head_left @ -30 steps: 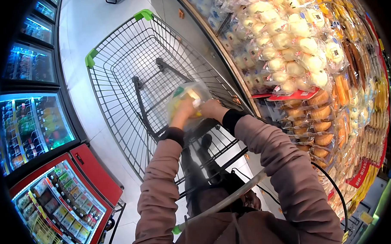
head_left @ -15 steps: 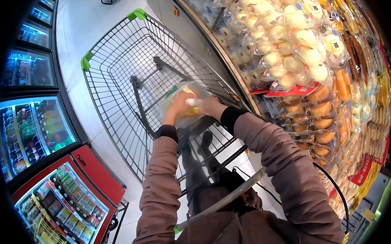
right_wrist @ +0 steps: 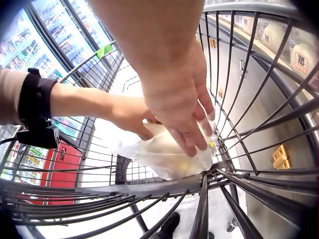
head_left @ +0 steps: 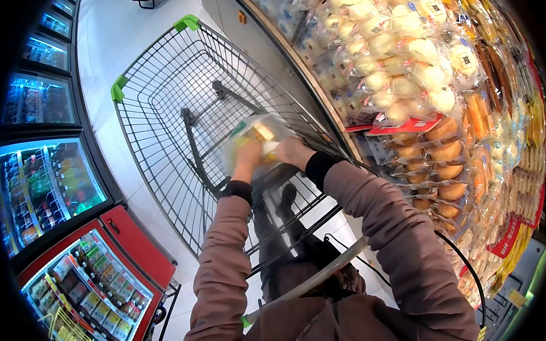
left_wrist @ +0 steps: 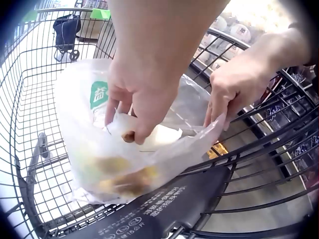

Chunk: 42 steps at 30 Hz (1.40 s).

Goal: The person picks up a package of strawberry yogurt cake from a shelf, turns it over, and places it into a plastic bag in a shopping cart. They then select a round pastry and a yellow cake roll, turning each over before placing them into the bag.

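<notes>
A translucent plastic bag [left_wrist: 89, 144] with a green label and yellow-brown items in it lies at the near end of the wire cart [head_left: 163, 120]. Inside the bag's mouth, the left hand [left_wrist: 144, 94] pinches a white wrapper [left_wrist: 162, 138] with a small brown thing at its end. The right hand [left_wrist: 239, 82] grips the bag's edge between thumb and fingers, to the right of the left hand. In the right wrist view the bag [right_wrist: 174, 157] hangs below both hands, and the right hand [right_wrist: 179, 104] partly hides its opening.
Shelves of wrapped buns [head_left: 401, 64] and packaged bread [head_left: 447, 158] run along the right. Glass-door coolers [head_left: 51, 178] and a red chiller [head_left: 134, 241] stand on the left. The cart's dark seat flap [left_wrist: 144, 214] lies under the bag.
The left hand has turned and lowered slightly at the bag, and more of the bag's yellow contents and the white wrapper show. The view has shifted slightly against the shelves.
</notes>
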### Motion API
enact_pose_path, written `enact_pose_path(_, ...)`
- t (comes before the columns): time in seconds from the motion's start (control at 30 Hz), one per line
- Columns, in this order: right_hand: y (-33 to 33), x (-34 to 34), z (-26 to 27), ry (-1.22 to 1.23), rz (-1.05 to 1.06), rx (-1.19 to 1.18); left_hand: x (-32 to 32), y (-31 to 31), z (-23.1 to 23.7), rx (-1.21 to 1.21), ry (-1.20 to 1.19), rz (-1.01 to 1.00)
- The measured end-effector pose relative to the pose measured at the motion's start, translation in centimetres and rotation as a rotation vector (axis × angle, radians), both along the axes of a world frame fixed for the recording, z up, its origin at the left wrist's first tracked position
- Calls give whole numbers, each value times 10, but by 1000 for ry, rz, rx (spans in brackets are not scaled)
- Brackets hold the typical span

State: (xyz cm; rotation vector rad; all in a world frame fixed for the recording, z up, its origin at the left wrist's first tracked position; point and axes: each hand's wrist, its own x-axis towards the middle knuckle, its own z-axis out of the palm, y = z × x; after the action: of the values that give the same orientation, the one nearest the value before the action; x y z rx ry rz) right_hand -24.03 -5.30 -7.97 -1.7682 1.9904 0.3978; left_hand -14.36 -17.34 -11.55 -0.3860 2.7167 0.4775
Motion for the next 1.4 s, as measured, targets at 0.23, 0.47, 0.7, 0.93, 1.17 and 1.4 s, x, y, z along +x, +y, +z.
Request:
enact_pose_path(0.23,-4,1,2,-111,-272,96,-7,14,-13,-58,-70,-274)
enact_pose_path(0.47,1,5,-13,-30,-115,31,6,20,-49,-20,-11,-195)
enact_pose_path(0.7,-27,2,39,-23,-55,303,3,16,37,432,-272,14)
enact_pose_path(0.93,-37,3,79,13,-25,223,50,20,85,427,-93,-36)
enact_pose_path(1.17,3,21,136,-12,-62,-11,44,45,89,254,-223,-45)
enact_pose_path(1.4,51,12,195,-49,-71,-93,57,47,104,153,-6,-116)
